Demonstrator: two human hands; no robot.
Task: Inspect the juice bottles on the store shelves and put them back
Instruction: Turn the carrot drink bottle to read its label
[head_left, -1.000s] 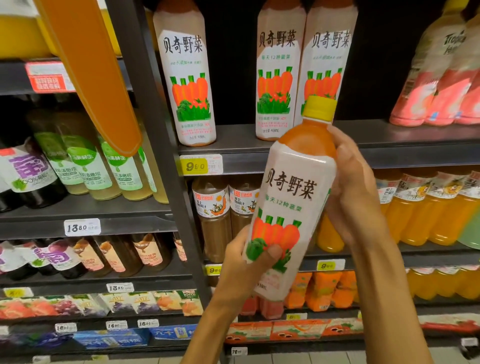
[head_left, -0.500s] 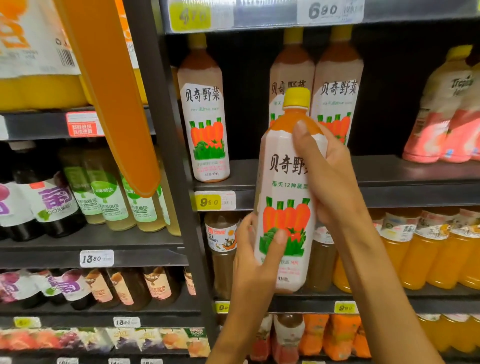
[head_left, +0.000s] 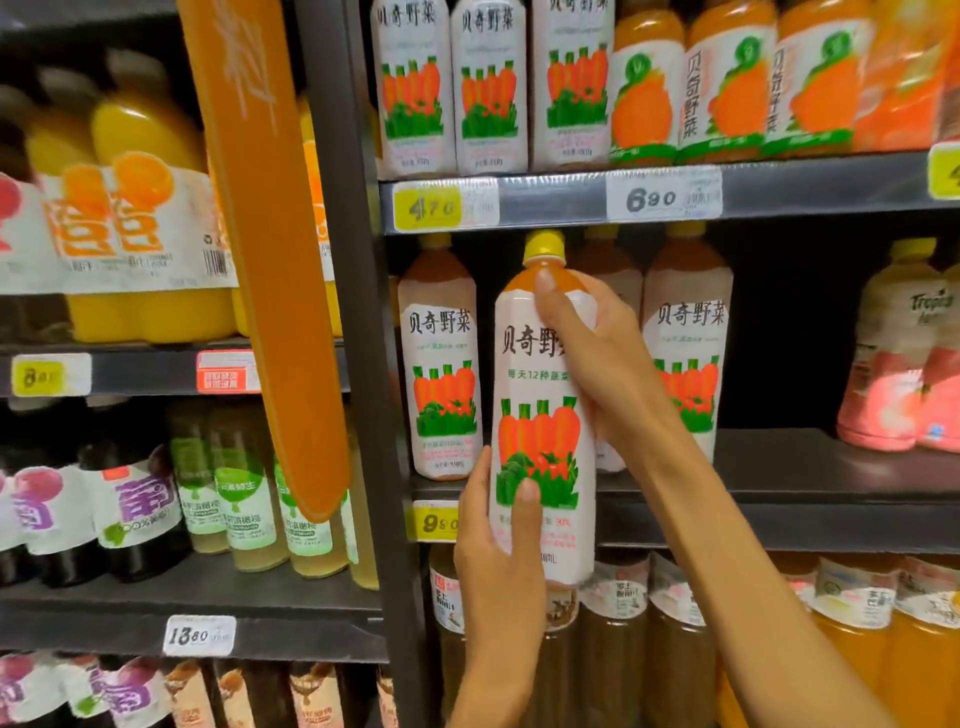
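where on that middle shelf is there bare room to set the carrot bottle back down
The widest bare patch of the middle shelf lies between the right carrot bottle and the pink bottles. A narrower gap sits behind the held bottle, between the left carrot bottle and a bottle half hidden by the right hand. The shelf above is packed.

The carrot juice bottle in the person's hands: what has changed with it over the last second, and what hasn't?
The carrot juice bottle went from tilted to upright and rose toward the gap in its shelf row, its yellow cap now near the shelf edge above. The right hand shifted from the bottle's side onto its shoulder. Unchanged: the left hand grips the lower part, both hands hold on, and the shelved bottles stand as before.
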